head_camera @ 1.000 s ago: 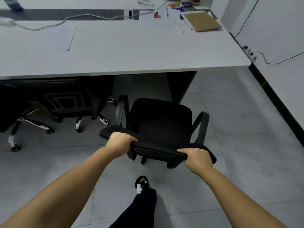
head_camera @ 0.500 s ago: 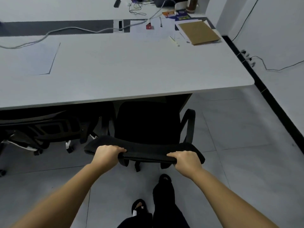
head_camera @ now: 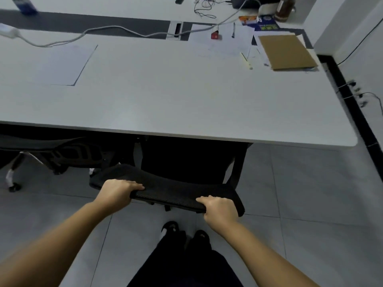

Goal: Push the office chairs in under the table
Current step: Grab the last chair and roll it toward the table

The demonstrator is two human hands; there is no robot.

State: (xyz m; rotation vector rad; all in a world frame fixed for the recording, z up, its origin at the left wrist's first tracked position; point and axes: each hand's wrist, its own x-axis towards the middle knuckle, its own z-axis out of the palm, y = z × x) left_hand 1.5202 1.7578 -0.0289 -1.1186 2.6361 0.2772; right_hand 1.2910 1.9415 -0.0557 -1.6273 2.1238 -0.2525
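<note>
A black office chair [head_camera: 172,189] stands in front of me, its seat tucked into the shadow under the white table [head_camera: 186,104]. Only the top of its backrest and part of the right armrest show clearly. My left hand [head_camera: 118,192] grips the left end of the backrest's top edge, fingers curled over it. My right hand [head_camera: 219,208] grips the right end the same way. A second black chair [head_camera: 62,152] sits further left, under the table, its white-tipped legs showing.
On the tabletop lie a sheet of paper [head_camera: 47,63], a grey cable [head_camera: 103,32], a brown cardboard piece [head_camera: 287,51] and small clutter at the far right. A wall with a black skirting and sockets [head_camera: 356,90] runs along the right. My feet [head_camera: 184,233] stand on the grey floor tiles.
The chair has rolled forward: its seat, fully visible a second ago, is now under the table. I have stepped closer with it, and both hands keep their grip on the backrest.
</note>
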